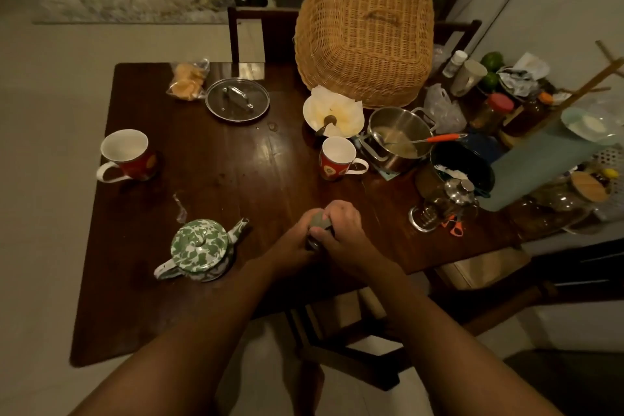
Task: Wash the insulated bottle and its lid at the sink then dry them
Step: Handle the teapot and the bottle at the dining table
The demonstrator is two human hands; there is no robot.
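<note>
At nine o'clock on the dark wooden table (236, 176) stands a red mug (125, 154); toward seven o'clock sits a green-mottled teapot (199, 248), its spout aimed at three o'clock, toward the hands; a glass pot lid (238, 100) lies flat at eleven o'clock; none of these is touched. Near the six o'clock edge the left hand (295, 248) and the right hand (341, 230) are pressed together, both wrapped tight round the insulated bottle (320, 222), which is here at the table; no sink is in view. The bottle appears to stand roughly upright, its long axis pointing up at the camera, so only a grey-green end shows between the fingers; the lid cannot be told apart from the body under them. The left hand closes on it from the nine o'clock side and lower down; the right hand curls over from three o'clock and sits higher, so it is the one nearer the top end. That grip looks suited to a twist, left bracing and right turning, though this is a guess; washing appears not yet begun. Further right, at one o'clock from the hands, stands a second mug (337, 159); beyond it are a steel saucepan (395, 138) and, at twelve o'clock, a wicker basket (364, 34).
</note>
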